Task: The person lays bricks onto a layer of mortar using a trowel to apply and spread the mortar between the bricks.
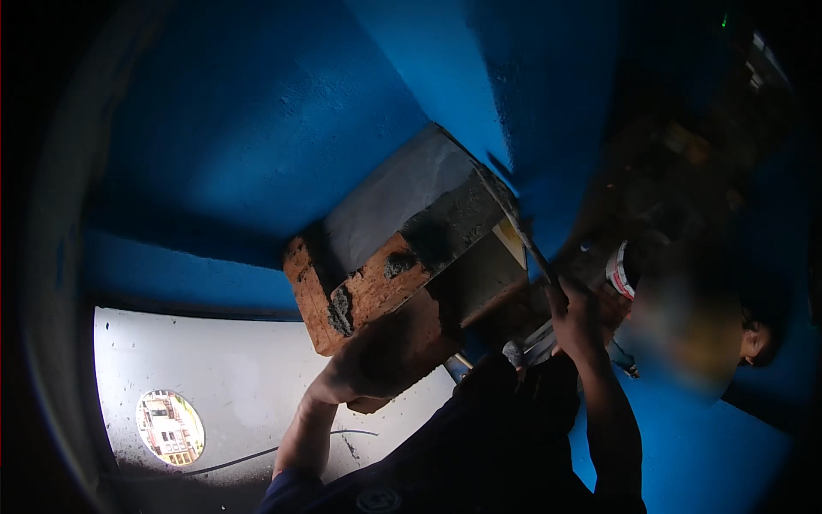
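Observation:
My left hand point(338, 377) is closed around a reddish brick point(432, 330), much of it in shadow, with the fingers partly hidden by it. Just beyond that brick, a course of orange-brown brick point(377, 287) carries dabs of wet grey mortar point(398, 263). Behind this course lies a smooth grey slab point(385, 206), with a darker mortar patch point(458, 218) at its right end. My right hand point(580, 317) grips a long thin tool point(518, 218) that slants up and left along the slab's right edge; its exact kind does not show.
Blue walls point(248, 154) meet behind the slab. At lower left, a white panel point(231, 360) has a round opening point(171, 428), and a thin cable point(248, 463) runs below. A white-and-red bucket point(620, 272) stands right, in dim clutter. Another person point(755, 338) is at far right.

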`<act>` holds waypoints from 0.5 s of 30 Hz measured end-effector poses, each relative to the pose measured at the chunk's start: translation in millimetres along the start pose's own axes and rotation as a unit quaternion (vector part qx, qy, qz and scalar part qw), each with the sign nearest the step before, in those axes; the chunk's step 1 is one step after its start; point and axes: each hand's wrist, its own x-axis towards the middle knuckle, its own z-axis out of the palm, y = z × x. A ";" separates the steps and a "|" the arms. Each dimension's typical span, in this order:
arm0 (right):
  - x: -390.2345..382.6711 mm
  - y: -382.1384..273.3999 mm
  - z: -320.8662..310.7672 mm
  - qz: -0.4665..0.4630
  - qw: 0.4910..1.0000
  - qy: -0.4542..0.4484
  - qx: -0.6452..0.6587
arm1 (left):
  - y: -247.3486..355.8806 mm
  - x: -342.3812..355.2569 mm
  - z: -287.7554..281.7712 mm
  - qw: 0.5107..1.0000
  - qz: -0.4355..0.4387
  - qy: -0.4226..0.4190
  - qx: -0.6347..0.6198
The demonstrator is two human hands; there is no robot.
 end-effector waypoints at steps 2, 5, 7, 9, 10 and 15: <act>-10.4 17.0 11.1 -0.092 0.993 0.070 0.010 | 23.6 11.3 -12.4 1.000 0.002 0.018 0.024; -42.3 31.9 16.5 -0.056 0.975 0.134 0.170 | 45.9 49.8 -25.0 0.994 0.058 0.048 0.083; -60.4 47.9 6.2 0.020 0.984 0.047 0.173 | 42.5 97.2 -28.0 0.974 0.083 0.053 0.204; -84.0 90.0 22.5 -0.050 0.994 0.093 0.036 | 37.4 148.1 -37.6 0.957 0.099 0.040 0.270; -94.2 105.7 29.9 -0.114 0.978 0.141 -0.103 | 31.7 177.7 -37.4 0.946 0.074 0.040 0.314; -141.0 113.6 41.3 -0.101 0.962 0.250 -0.040 | -21.8 253.2 -40.4 0.897 -0.042 0.033 0.438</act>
